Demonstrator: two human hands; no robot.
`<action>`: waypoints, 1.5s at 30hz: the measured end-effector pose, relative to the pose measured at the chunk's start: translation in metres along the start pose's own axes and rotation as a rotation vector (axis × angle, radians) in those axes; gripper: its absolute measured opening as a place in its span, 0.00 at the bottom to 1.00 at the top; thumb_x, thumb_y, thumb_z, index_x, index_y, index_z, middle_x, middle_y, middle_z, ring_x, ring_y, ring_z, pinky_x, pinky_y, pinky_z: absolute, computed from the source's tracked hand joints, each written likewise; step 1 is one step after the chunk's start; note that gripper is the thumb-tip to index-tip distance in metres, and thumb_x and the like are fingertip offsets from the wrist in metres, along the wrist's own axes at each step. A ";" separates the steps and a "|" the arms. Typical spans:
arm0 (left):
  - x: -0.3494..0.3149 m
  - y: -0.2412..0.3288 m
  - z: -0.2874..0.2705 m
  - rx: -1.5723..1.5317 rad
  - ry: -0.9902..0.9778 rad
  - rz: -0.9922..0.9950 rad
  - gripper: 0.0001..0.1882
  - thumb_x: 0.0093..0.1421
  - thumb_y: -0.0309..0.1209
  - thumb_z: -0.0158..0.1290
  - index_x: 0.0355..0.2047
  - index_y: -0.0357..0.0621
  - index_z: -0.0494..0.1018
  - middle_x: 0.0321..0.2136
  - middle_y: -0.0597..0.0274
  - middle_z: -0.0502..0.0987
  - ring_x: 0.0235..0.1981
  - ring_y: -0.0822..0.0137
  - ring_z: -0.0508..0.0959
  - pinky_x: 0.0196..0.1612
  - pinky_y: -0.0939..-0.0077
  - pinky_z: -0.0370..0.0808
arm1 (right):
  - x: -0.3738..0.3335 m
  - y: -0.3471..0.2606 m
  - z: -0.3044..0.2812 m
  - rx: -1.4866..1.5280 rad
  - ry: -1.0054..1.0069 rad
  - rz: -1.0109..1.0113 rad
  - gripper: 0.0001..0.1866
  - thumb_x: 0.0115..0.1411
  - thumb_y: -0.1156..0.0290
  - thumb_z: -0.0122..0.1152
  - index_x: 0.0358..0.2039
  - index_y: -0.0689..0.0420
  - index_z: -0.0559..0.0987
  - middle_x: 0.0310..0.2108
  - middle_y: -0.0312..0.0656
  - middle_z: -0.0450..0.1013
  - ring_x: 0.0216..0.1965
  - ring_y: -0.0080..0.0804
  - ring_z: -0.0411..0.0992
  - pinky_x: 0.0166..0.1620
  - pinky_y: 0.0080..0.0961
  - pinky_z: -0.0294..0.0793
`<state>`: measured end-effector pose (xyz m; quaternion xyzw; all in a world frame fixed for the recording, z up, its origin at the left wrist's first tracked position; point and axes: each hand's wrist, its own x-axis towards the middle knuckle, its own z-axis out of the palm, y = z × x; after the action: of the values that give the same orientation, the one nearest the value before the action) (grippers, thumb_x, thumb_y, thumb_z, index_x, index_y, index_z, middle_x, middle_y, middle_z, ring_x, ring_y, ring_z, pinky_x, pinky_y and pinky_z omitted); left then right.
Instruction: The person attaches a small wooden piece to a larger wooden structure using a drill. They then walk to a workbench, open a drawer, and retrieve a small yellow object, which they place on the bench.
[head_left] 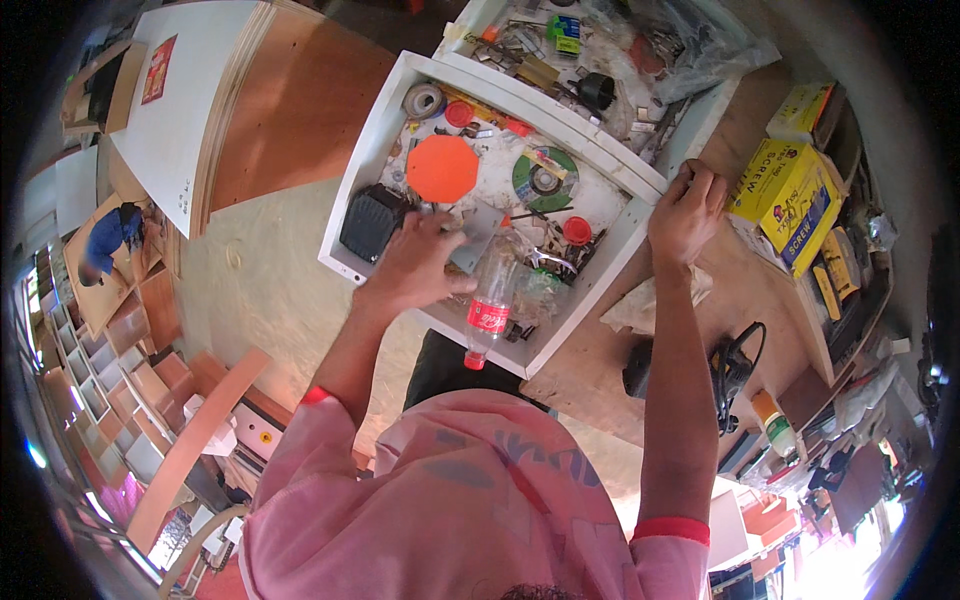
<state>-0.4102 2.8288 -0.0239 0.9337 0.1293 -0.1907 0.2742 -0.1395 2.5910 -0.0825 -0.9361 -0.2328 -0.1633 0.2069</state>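
A white drawer [352, 160] in front of me holds loose hardware. My left hand [418, 262] reaches over its near left part, thumb and fingers apart. Beside those fingers lies a flat grey piece [482, 232]; whether they touch it I cannot tell. A clear plastic bottle [490, 285] with a red label and red cap leans across the near wall, just right of my left thumb. My right hand [688, 215] has its fingers curled over the drawer's right corner. Inside are an orange octagonal disc [443, 168], a green-rimmed cutting disc [545, 180] and a black box-like object [372, 222].
Behind stands a second white drawer [690, 130] with a black hole saw [595, 92] and plastic wrap. To the right are yellow screw boxes [790, 205] and a black-corded tool [735, 375]. Large boards [290, 110] lie at the far left, where another person [115, 240] bends over.
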 end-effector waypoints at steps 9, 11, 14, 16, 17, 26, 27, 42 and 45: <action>0.071 -0.010 0.001 -0.043 0.365 -0.447 0.29 0.57 0.33 0.62 0.57 0.42 0.66 0.49 0.42 0.73 0.51 0.37 0.75 0.52 0.48 0.74 | 0.002 -0.001 -0.002 -0.009 -0.027 -0.026 0.08 0.61 0.75 0.59 0.41 0.56 0.76 0.38 0.49 0.71 0.41 0.54 0.71 0.43 0.49 0.69; 0.053 -0.002 0.003 -0.184 0.337 -0.316 0.26 0.58 0.29 0.60 0.56 0.44 0.66 0.46 0.43 0.73 0.47 0.34 0.76 0.48 0.48 0.76 | 0.001 -0.001 -0.002 -0.012 -0.030 -0.025 0.08 0.60 0.76 0.59 0.42 0.56 0.76 0.38 0.49 0.71 0.41 0.54 0.71 0.43 0.49 0.69; 0.017 0.021 0.015 -0.186 0.171 -0.199 0.26 0.55 0.25 0.59 0.55 0.46 0.68 0.47 0.45 0.72 0.47 0.36 0.76 0.48 0.50 0.77 | 0.000 0.000 -0.002 -0.019 -0.029 -0.037 0.08 0.61 0.76 0.59 0.42 0.57 0.75 0.38 0.50 0.71 0.41 0.54 0.71 0.43 0.49 0.69; -0.003 0.034 0.025 -0.156 0.205 -0.125 0.25 0.53 0.24 0.58 0.53 0.46 0.69 0.47 0.46 0.72 0.47 0.40 0.75 0.47 0.51 0.77 | 0.000 -0.001 -0.002 -0.037 -0.034 -0.037 0.08 0.61 0.76 0.59 0.41 0.58 0.75 0.37 0.50 0.71 0.40 0.54 0.71 0.44 0.49 0.70; -0.011 0.040 0.030 -0.140 0.233 -0.082 0.25 0.53 0.24 0.58 0.52 0.46 0.70 0.47 0.47 0.71 0.47 0.41 0.75 0.47 0.51 0.77 | 0.001 -0.001 -0.002 -0.030 -0.030 -0.041 0.07 0.61 0.75 0.59 0.41 0.58 0.75 0.37 0.51 0.70 0.40 0.54 0.71 0.44 0.49 0.70; -0.046 0.045 0.041 -0.292 0.309 -0.140 0.20 0.56 0.25 0.57 0.50 0.41 0.71 0.44 0.46 0.74 0.45 0.42 0.76 0.45 0.51 0.76 | 0.000 -0.001 -0.001 -0.042 -0.031 -0.032 0.06 0.64 0.72 0.58 0.41 0.58 0.76 0.37 0.52 0.70 0.40 0.57 0.71 0.44 0.50 0.70; -0.043 0.040 0.038 -0.291 0.366 -0.120 0.19 0.57 0.25 0.57 0.50 0.41 0.71 0.43 0.45 0.74 0.43 0.41 0.76 0.46 0.50 0.76 | 0.000 -0.001 -0.001 -0.034 -0.028 -0.033 0.06 0.64 0.72 0.58 0.41 0.59 0.76 0.37 0.53 0.70 0.40 0.57 0.71 0.44 0.50 0.70; 0.034 -0.014 -0.005 0.052 0.418 -0.253 0.31 0.60 0.28 0.58 0.63 0.39 0.62 0.61 0.44 0.67 0.60 0.41 0.68 0.57 0.48 0.71 | 0.002 0.000 -0.001 -0.013 -0.023 -0.016 0.05 0.61 0.73 0.59 0.38 0.57 0.75 0.38 0.49 0.71 0.41 0.54 0.71 0.43 0.50 0.69; 0.079 -0.026 -0.014 0.103 0.648 -0.221 0.34 0.60 0.30 0.59 0.65 0.40 0.60 0.56 0.44 0.70 0.55 0.42 0.73 0.54 0.48 0.73 | 0.001 -0.002 -0.003 -0.048 -0.045 0.005 0.05 0.62 0.72 0.59 0.38 0.57 0.76 0.38 0.49 0.71 0.42 0.53 0.71 0.43 0.49 0.69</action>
<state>-0.3448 2.8682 -0.0589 0.9387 0.3001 0.0808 0.1489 -0.1397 2.5915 -0.0791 -0.9448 -0.2313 -0.1470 0.1796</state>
